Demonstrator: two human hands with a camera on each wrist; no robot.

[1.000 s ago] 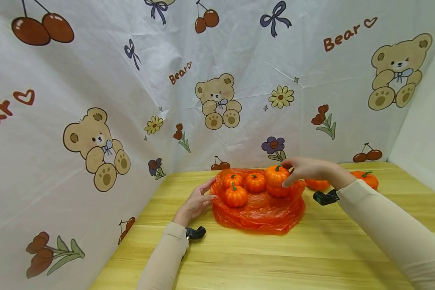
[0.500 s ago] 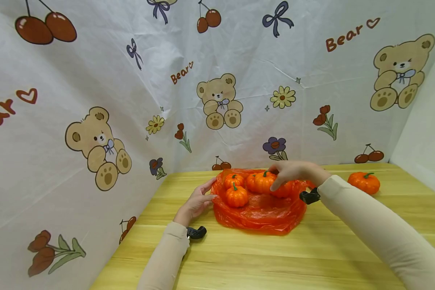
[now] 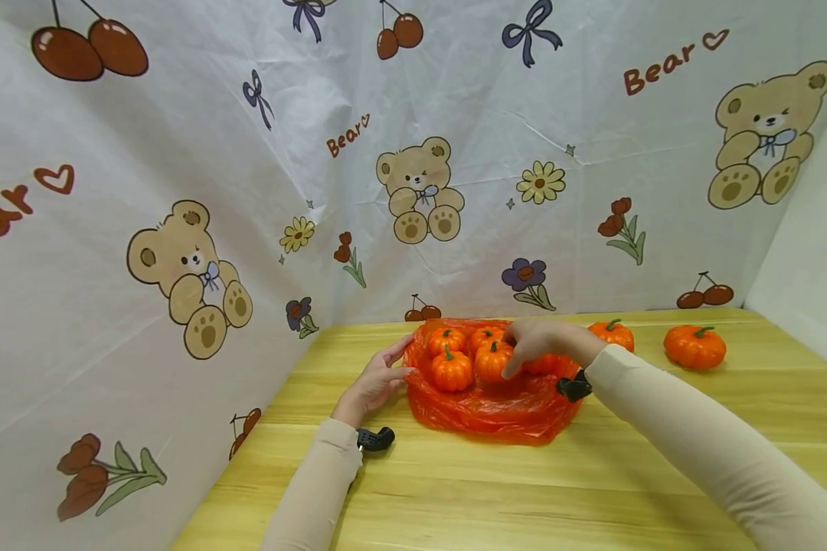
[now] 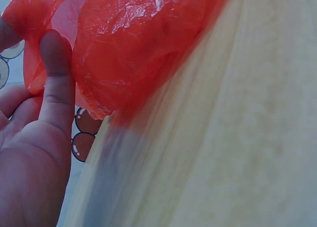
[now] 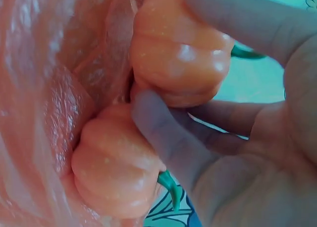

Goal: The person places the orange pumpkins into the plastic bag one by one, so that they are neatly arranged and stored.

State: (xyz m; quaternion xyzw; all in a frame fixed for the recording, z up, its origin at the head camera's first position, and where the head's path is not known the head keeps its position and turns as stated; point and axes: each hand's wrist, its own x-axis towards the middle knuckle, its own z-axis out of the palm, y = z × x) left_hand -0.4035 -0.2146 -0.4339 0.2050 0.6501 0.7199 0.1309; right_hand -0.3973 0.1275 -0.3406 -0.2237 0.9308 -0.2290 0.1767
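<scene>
Left hand [image 3: 372,385]: pinches the left rim of a red plastic bag [image 3: 482,419] between thumb and fingers, with thumb [image 4: 56,73] laid against thin film. Right hand [image 3: 540,340]: reaches over the right half of the bag, clamped on an orange pumpkin [image 3: 491,363]. Held pumpkin: located inside the bag mouth, just left of the right palm, green stem [image 3: 494,347] upward; cannot tell whether resting on the bag floor or held above. Close up, shows a neighbouring pumpkin [image 5: 116,165] just beside the right hand's lower finger [image 5: 166,130].

Also inside the bag, nearest the left hand: front-left pumpkin [image 3: 452,372] and, directly behind, rear-left pumpkin [image 3: 446,340]. Just past the right fingertips: rear-middle pumpkin [image 3: 482,337], partly covered. Under the right hand: another pumpkin [image 3: 541,365], mostly hidden. Beyond the right wrist, on a wooden table [image 3: 469,490]: small pumpkin [image 3: 612,334], partly covered by the right sleeve [image 3: 689,421]. Further right, well apart from that hand: flatter pumpkin [image 3: 694,347]. Behind both hands: white curtain [image 3: 482,115] printed with bears.
</scene>
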